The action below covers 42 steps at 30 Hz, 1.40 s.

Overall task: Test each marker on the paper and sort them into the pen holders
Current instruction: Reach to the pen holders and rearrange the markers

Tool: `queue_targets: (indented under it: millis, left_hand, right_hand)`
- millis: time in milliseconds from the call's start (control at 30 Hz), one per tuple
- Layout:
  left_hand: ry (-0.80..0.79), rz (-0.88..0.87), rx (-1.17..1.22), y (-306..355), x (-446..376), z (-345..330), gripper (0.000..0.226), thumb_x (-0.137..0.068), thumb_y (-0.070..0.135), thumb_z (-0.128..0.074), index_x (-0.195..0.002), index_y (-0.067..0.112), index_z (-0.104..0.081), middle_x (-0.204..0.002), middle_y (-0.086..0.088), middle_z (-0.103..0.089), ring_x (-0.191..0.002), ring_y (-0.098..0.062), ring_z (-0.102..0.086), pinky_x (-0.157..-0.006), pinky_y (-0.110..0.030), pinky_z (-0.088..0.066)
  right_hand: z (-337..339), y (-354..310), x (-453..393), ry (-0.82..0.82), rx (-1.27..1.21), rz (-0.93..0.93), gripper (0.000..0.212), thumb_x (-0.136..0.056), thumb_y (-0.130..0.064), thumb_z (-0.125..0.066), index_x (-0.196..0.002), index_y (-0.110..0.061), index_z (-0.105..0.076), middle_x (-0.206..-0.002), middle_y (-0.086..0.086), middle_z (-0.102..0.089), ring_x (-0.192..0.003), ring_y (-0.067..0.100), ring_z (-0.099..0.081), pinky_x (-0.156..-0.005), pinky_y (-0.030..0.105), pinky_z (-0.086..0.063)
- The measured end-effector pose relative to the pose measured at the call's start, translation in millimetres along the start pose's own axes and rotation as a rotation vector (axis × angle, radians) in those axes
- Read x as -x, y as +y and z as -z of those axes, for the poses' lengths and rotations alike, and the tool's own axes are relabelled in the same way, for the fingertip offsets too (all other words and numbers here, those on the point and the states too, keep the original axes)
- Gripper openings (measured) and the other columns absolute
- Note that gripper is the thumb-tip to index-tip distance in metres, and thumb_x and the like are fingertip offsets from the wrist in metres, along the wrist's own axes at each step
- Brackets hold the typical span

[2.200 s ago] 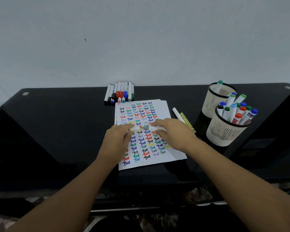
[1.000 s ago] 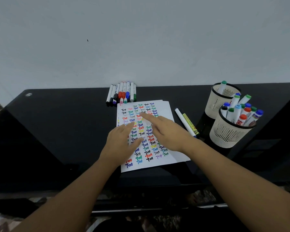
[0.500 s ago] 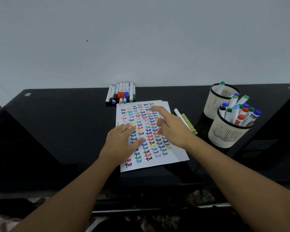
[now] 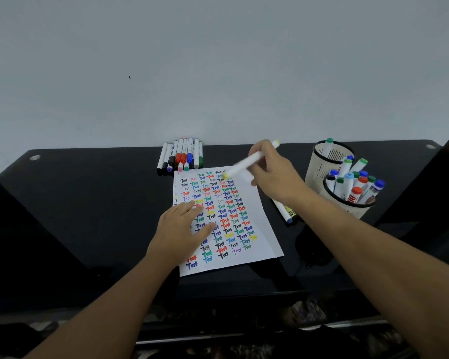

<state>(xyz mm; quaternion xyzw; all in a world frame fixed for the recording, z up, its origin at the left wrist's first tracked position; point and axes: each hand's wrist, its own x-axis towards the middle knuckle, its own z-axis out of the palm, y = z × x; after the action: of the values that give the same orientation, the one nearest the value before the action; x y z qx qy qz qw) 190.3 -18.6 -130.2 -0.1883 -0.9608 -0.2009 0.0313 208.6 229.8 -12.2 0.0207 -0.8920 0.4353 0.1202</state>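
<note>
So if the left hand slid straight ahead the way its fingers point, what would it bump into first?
Probably the row of capped white markers lying at the black table's back edge. The left hand lies flat on the white test paper, fingers pointing roughly that way, though depth is uncertain.

paper (image 4: pixel 254 203) mid-table, holders (image 4: pixel 347 203) right, markers (image 4: pixel 182 155) seemingly behind

A black glossy counter (image 4: pixel 88 203) stands against a pale wall. On it lies paper (image 4: pixel 254 203) covered in coloured writing, with a row of markers (image 4: pixel 182 155) just behind it. Two more markers (image 4: pixel 287 213) lie beside the paper's right edge. Two holders (image 4: pixel 319 167) stand at the right, touching.
</note>
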Motion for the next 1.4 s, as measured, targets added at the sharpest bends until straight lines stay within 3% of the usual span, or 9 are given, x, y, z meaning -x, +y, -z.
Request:
queue_targets:
  millis: [133,200,333,433,600,733,867,1067,1400]
  left_hand:
    - [-0.002,0.001,-0.008,0,0,0,0.074,-0.092,0.074,-0.042,-0.153,0.032,-0.043,-0.161,0.009,-0.034,-0.149,-0.010,-0.024,-0.123,-0.038,-0.015]
    - [-0.004,0.002,-0.008,0,0,0,0.074,-0.092,0.074,-0.042,-0.153,0.032,-0.042,-0.161,0.009,-0.034,-0.149,-0.011,-0.024,-0.123,-0.039,-0.015]
    - [-0.008,0.005,-0.013,-1,-2,-1,0.074,-0.092,0.075,-0.042,-0.153,0.033,-0.042,-0.161,0.009,-0.034,-0.149,-0.011,-0.025,-0.124,-0.039,-0.017]
    - [-0.002,0.007,-0.002,-1,-2,-2,0.073,-0.092,0.074,-0.043,-0.153,0.032,-0.043,-0.161,0.009,-0.035,-0.149,-0.011,-0.026,-0.124,-0.039,-0.017]
    - [0.000,0.011,0.000,-2,-2,-2,0.073,-0.092,0.075,-0.043,-0.152,0.033,-0.044,-0.161,0.010,-0.035,-0.149,-0.010,-0.026,-0.124,-0.039,-0.017]
    - [0.009,0.007,0.009,-1,-2,-1,0.073,-0.091,0.074,-0.045,-0.152,0.033,-0.044,-0.160,0.010,-0.035,-0.149,-0.010,-0.026,-0.123,-0.038,-0.017]
    - [-0.001,0.010,0.011,-2,-2,0,0.073,-0.091,0.074,-0.045,-0.152,0.033,-0.044,-0.160,0.010,-0.036,-0.148,-0.011,-0.027,-0.124,-0.040,-0.019]
    - [-0.007,0.014,0.028,0,-1,2,0.074,-0.090,0.074,-0.046,-0.151,0.033,-0.046,-0.160,0.009,-0.037,-0.148,-0.011,-0.027,-0.124,-0.040,-0.019]
    - [-0.080,0.062,0.144,1,-5,11,0.075,-0.085,0.073,-0.057,-0.148,0.034,-0.048,-0.160,0.011,-0.035,-0.147,-0.013,-0.023,-0.121,-0.042,-0.022]
  right_hand:
    - [24,-8,-11,0.101,0.325,0.018,0.036,-0.108,-0.054,-0.038,-0.108,-0.025,-0.059,-0.085,0.000,-0.068,-0.075,0.020,-0.064,-0.069,0.040,-0.053]
    - [40,-6,-19,0.208,0.465,0.024,0.041,-0.108,-0.052,-0.039,-0.104,-0.017,-0.060,-0.085,0.002,-0.066,-0.077,0.023,-0.063,-0.069,0.041,-0.053]
    - [80,7,-33,0.318,0.510,-0.039,0.025,-0.107,-0.035,-0.047,-0.114,-0.012,-0.048,-0.090,0.007,-0.066,-0.078,0.031,-0.064,-0.071,0.048,-0.056]
    - [106,16,-37,0.352,0.542,-0.094,0.022,-0.107,-0.032,-0.053,-0.109,-0.012,-0.042,-0.092,0.008,-0.064,-0.075,0.030,-0.062,-0.064,0.041,-0.049]
    - [130,32,-39,0.341,0.592,-0.224,0.025,-0.106,-0.033,-0.054,-0.113,-0.010,-0.047,-0.099,0.011,-0.063,-0.083,0.032,-0.063,-0.070,0.044,-0.052]
    - [136,41,-38,0.298,0.592,-0.258,0.024,-0.105,-0.033,-0.056,-0.110,-0.010,-0.053,-0.095,0.009,-0.062,-0.084,0.029,-0.062,-0.069,0.037,-0.045]
    - [135,44,-37,0.273,0.579,-0.260,0.023,-0.102,-0.039,-0.059,-0.104,-0.016,-0.061,-0.099,0.006,-0.067,-0.087,0.026,-0.064,-0.073,0.036,-0.047]
    - [132,42,-34,0.308,0.570,-0.236,0.029,-0.101,-0.042,-0.061,-0.119,-0.019,-0.065,-0.115,0.004,-0.069,-0.100,0.024,-0.064,-0.085,0.043,-0.056]
    - [106,17,-37,0.334,0.577,-0.089,0.018,-0.103,-0.038,-0.057,-0.112,-0.025,-0.066,-0.089,-0.004,-0.070,-0.085,0.019,-0.066,-0.080,0.042,-0.059]
